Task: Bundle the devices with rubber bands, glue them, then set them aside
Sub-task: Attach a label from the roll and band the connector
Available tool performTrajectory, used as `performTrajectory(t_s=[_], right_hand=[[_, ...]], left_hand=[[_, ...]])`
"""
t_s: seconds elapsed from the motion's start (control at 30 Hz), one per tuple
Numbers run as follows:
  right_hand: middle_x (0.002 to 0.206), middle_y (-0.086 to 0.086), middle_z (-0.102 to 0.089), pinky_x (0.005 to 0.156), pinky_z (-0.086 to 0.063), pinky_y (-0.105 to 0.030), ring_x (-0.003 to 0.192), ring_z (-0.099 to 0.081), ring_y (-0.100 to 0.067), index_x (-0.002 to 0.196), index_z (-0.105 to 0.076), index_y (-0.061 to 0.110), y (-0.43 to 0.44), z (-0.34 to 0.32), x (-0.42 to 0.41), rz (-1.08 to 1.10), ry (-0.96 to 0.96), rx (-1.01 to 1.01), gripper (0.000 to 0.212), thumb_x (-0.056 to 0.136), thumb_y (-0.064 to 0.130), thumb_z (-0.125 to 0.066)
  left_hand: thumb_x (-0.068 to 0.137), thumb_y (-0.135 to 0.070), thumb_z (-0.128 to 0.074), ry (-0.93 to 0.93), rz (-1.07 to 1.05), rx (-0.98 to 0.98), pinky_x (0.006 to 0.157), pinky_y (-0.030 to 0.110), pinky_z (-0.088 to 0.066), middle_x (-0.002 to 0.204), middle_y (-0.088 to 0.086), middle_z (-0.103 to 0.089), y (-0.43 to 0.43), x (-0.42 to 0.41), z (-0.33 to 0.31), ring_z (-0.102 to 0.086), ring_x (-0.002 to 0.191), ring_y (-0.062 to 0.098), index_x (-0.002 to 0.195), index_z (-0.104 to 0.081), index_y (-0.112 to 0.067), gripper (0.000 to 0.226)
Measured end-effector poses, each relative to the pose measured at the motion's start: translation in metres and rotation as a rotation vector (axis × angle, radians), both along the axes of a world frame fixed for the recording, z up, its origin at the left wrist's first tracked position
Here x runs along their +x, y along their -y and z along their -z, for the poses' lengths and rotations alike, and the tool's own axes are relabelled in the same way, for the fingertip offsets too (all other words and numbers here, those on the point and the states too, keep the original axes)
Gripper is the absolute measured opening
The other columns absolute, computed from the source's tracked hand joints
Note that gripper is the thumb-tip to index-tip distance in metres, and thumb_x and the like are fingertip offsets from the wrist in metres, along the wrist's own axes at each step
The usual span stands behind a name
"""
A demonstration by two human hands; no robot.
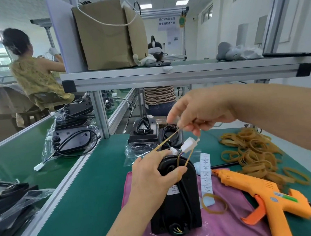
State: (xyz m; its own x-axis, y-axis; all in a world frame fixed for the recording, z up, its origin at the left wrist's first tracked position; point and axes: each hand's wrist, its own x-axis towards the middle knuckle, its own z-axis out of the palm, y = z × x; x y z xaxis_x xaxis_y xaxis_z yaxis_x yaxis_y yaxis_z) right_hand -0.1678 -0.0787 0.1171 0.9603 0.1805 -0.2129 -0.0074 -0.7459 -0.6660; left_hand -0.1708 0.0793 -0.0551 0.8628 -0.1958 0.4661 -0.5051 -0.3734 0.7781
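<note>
A black device (178,205) with a coiled cable stands on a pink cloth (232,229) on the green bench. My left hand (153,175) grips its rounded top, and a tan rubber band (168,139) runs over the fingers. My right hand (200,110) pinches the other end of that band above the device and stretches it taut. A white connector (188,144) on the device's wires sticks up inside the band's loop. An orange glue gun (264,193) lies on the cloth to the right.
A heap of rubber bands (254,154) lies at the right, one loose band (214,203) on the cloth, beside a strip of white labels (205,169). More black devices (148,133) sit behind, others (74,141) on the left bench. An aluminium shelf (184,74) hangs overhead. People work nearby.
</note>
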Motion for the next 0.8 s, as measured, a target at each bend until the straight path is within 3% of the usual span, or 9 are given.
performTrajectory(t_s=[0.17, 0.27, 0.37, 0.53, 0.67, 0.8], right_hand=[[0.055, 0.001, -0.058, 0.044, -0.028, -0.019, 0.045, -0.053, -0.009, 0.108, -0.064, 0.017, 0.030, 0.012, -0.020, 0.030, 0.006, 0.143, 0.023, 0.094, 0.001, -0.055], [0.053, 0.000, -0.056, 0.043, -0.026, -0.020, 0.043, -0.049, -0.010, 0.104, -0.063, 0.013, 0.047, 0.033, -0.021, 0.130, -0.025, 0.281, 0.019, 0.093, -0.001, -0.055], [0.052, -0.001, -0.052, 0.036, -0.022, -0.015, 0.041, -0.044, -0.009, 0.095, -0.059, 0.014, 0.059, 0.062, -0.014, 0.262, -0.121, 0.427, 0.021, 0.094, -0.004, -0.048], [0.055, 0.001, -0.047, 0.035, -0.019, -0.012, 0.044, -0.038, -0.006, 0.083, -0.050, 0.019, 0.054, 0.111, -0.003, 0.326, -0.313, 0.647, 0.024, 0.093, -0.002, -0.043], [0.055, 0.001, -0.046, 0.034, -0.018, -0.010, 0.041, -0.037, -0.004, 0.074, -0.047, 0.018, 0.045, 0.132, 0.003, 0.346, -0.368, 0.745, 0.028, 0.090, -0.005, -0.043], [0.052, -0.001, -0.046, 0.035, -0.020, -0.009, 0.042, -0.035, -0.003, 0.071, -0.049, 0.016, 0.043, 0.141, 0.005, 0.355, -0.383, 0.723, 0.027, 0.087, -0.005, -0.044]], left_hand=[[0.065, -0.065, -0.063, 0.073, 0.005, 0.028, 0.106, 0.044, -0.036, 0.098, -0.023, -0.065, 0.000, 0.001, 0.004, -0.052, 0.103, -0.008, 0.109, -0.070, -0.034, 0.055], [0.065, -0.065, -0.062, 0.095, -0.013, 0.047, 0.116, 0.042, -0.022, 0.096, -0.022, -0.065, 0.001, -0.002, 0.004, -0.050, 0.103, -0.010, 0.107, -0.070, -0.033, 0.054], [0.065, -0.063, -0.063, 0.105, -0.020, 0.043, 0.116, 0.043, -0.021, 0.091, -0.021, -0.065, 0.001, -0.006, 0.004, -0.051, 0.101, -0.010, 0.105, -0.071, -0.035, 0.049], [0.064, -0.059, -0.066, 0.102, -0.022, 0.045, 0.105, 0.050, -0.036, 0.088, -0.023, -0.064, 0.001, -0.009, 0.000, -0.052, 0.097, -0.009, 0.099, -0.071, -0.038, 0.041], [0.063, -0.059, -0.068, 0.089, -0.029, 0.058, 0.092, 0.042, -0.044, 0.093, -0.023, -0.063, -0.001, -0.008, 0.002, -0.055, 0.099, 0.008, 0.100, -0.069, -0.041, 0.041], [0.063, -0.057, -0.070, 0.105, -0.041, 0.059, 0.087, 0.038, -0.048, 0.094, -0.022, -0.063, 0.000, -0.008, 0.005, -0.058, 0.098, 0.011, 0.103, -0.066, -0.045, 0.043]])
